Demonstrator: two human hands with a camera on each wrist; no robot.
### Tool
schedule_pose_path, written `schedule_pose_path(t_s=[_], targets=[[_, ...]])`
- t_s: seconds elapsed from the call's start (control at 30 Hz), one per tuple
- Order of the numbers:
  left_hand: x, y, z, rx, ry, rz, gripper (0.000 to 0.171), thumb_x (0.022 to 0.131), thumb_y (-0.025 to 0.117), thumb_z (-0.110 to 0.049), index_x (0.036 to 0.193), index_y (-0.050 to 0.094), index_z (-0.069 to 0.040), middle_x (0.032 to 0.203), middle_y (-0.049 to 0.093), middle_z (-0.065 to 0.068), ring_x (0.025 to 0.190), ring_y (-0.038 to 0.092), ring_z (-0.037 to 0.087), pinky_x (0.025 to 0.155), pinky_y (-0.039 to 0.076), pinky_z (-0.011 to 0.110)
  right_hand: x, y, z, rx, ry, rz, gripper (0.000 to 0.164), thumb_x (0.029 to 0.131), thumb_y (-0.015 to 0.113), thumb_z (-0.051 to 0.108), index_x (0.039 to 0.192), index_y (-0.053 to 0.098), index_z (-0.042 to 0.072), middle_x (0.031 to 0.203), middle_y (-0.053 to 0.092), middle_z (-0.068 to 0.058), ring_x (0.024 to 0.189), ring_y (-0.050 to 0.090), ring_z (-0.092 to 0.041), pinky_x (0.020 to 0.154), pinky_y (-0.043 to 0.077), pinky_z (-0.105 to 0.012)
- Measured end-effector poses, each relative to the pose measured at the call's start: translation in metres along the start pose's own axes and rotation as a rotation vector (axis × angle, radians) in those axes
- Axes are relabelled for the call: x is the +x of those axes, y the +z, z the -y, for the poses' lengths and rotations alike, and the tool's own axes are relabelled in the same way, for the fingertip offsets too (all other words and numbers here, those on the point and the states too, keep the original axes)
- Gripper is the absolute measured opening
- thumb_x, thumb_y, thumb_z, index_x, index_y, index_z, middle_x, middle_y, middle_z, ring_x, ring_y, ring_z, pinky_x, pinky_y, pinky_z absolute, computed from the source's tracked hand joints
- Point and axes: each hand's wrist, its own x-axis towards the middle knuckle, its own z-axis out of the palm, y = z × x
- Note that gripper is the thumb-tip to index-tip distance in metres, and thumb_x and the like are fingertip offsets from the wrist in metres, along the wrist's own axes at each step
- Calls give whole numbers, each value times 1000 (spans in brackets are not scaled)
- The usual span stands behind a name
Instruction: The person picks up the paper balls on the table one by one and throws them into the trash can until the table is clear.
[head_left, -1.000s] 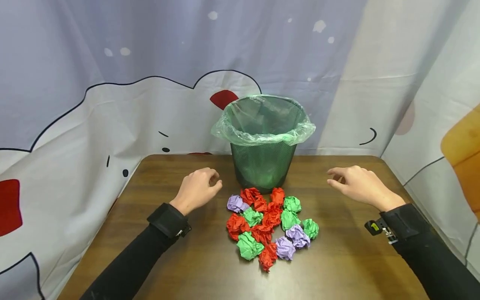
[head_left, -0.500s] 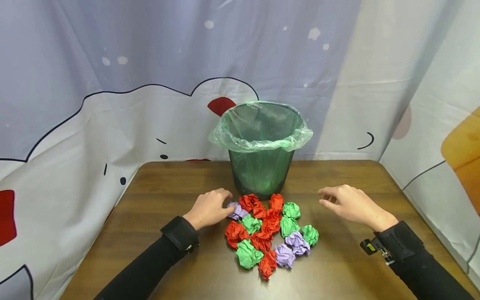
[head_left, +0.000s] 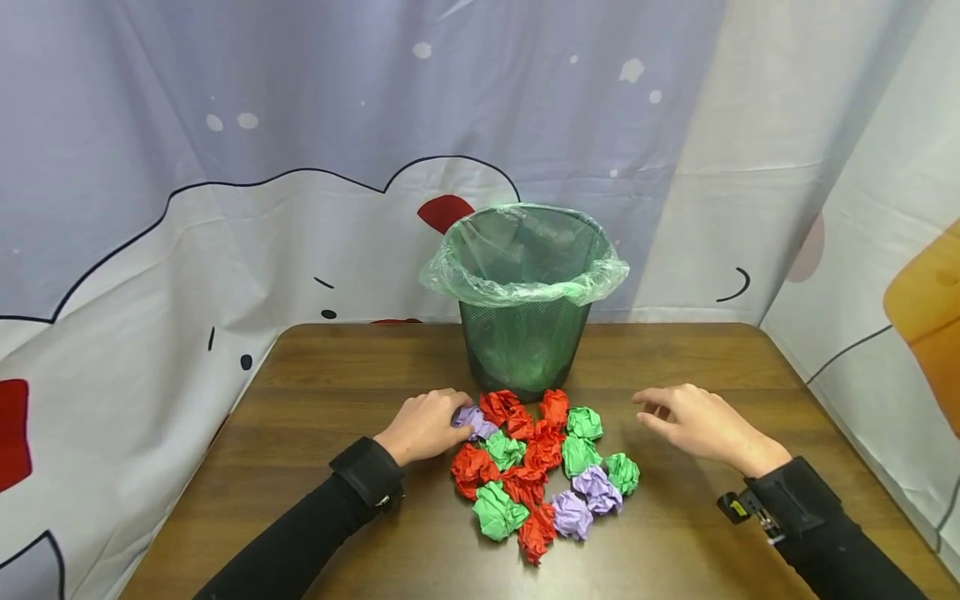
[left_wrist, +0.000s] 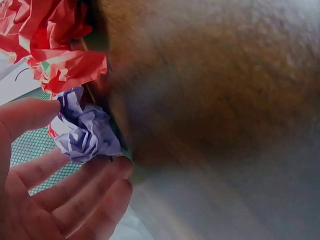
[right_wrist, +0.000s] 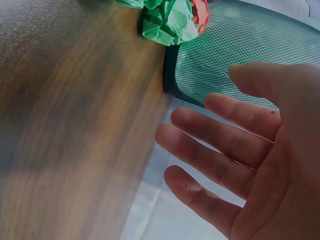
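Paper ball (left_wrist: pixel 87 134), purple | axis unclear | left fingers (left_wrist: pixel 95 191) cupping it | right fingers (right_wrist: pixel 210 162) parted, empty

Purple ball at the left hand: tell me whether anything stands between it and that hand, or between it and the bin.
Nothing visible stands between the left hand and the purple ball. Low down, a red ball lies between it and the bin, whose open top has nothing visible over it.

Red, green and lavender paper balls (head_left: pixel 543 447) — brown, wood-grained table (head_left: pixel 352 358)
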Motion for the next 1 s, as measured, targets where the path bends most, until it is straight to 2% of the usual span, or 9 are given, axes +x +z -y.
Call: schedule_pose_path(t_s=[0.17, 0.3, 0.5, 0.83, 1.0], targets=[[1, 2, 0, -35, 18, 4, 40, 87, 73, -32, 122, 70, -15, 109, 69, 0, 94, 65, 16, 78, 54, 40, -4, 4, -2, 3, 8, 0, 26, 97, 66, 29, 118, 72, 15, 91, 72, 13, 81, 64, -2, 68, 54, -32], [2, 2, 2, -61, 37, -23, 38, 84, 76, -27, 118, 70, -13, 102, 66, 2, 86, 62, 16, 76, 53, 38, -8, 8, -3, 11, 21, 11, 28, 97, 66, 29, 119, 72, 13, 93, 72, 12, 81, 64, -2, 67, 53, -30], [5, -5, 6, -125, 28, -67, 36, 80, 75, -21, 114, 70, -10, 100, 62, 1, 82, 58, 13, 75, 52, 33, -13, 12, -4, 2, 24, 4, 28, 96, 67, 27, 118, 72, 13, 90, 71, 14, 80, 64, -1, 67, 53, -29], [3, -17, 7, -145, 53, -149, 33, 78, 72, -25, 109, 69, -12, 97, 60, -2, 80, 57, 13, 73, 50, 30, -16, 17, -3, 3, 32, -6, 28, 95, 68, 26, 119, 72, 12, 87, 70, 15, 79, 63, -1, 67, 53, -29], [1, -22, 5, -179, 42, -173, 31, 80, 70, -26, 108, 69, -13, 98, 60, -2, 82, 56, 13, 73, 49, 29, -17, 20, -4, 15, 32, -5, 28, 95, 68, 26, 118, 73, 12, 88, 70, 14, 79, 64, -1, 67, 53, -29]])
